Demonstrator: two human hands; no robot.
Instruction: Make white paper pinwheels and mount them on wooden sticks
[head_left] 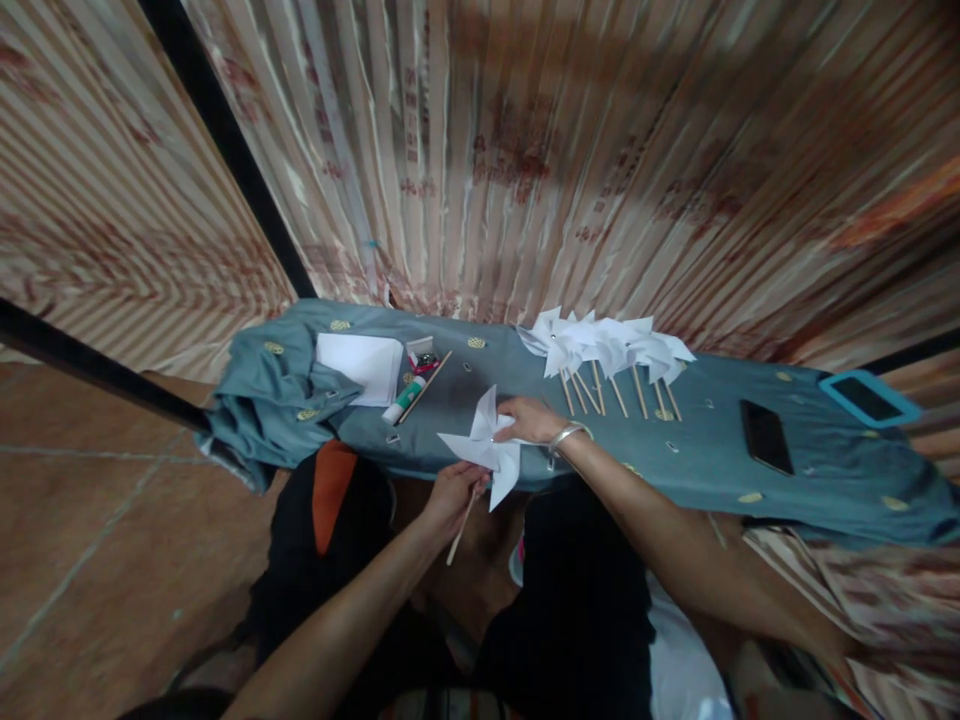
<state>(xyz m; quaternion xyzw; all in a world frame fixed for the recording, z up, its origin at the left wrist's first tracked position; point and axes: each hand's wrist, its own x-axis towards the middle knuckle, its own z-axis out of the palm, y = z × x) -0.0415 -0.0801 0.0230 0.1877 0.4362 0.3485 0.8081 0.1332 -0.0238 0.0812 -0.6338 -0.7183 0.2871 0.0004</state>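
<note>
A white paper pinwheel [505, 464] on a thin wooden stick is held low over the near edge of the cloth-covered table. My left hand [454, 490] is closed around the stick just below the paper blades, and the lower end of the stick pokes out beneath it. From the right, my right hand [529, 420], with a silver bangle at the wrist, has its fingers closed on the pinwheel near the centre. Behind it lie several finished-looking white pinwheels [630, 345] in an overlapping row, their sticks towards me.
On the left of the grey-green cloth [712, 460] lie a stack of white paper [364, 365], a green-and-white glue stick [405, 398], a loose wooden stick [429, 383] and a small open box [422, 357]. A dark phone [766, 437] and a blue-framed tablet [870, 399] lie right.
</note>
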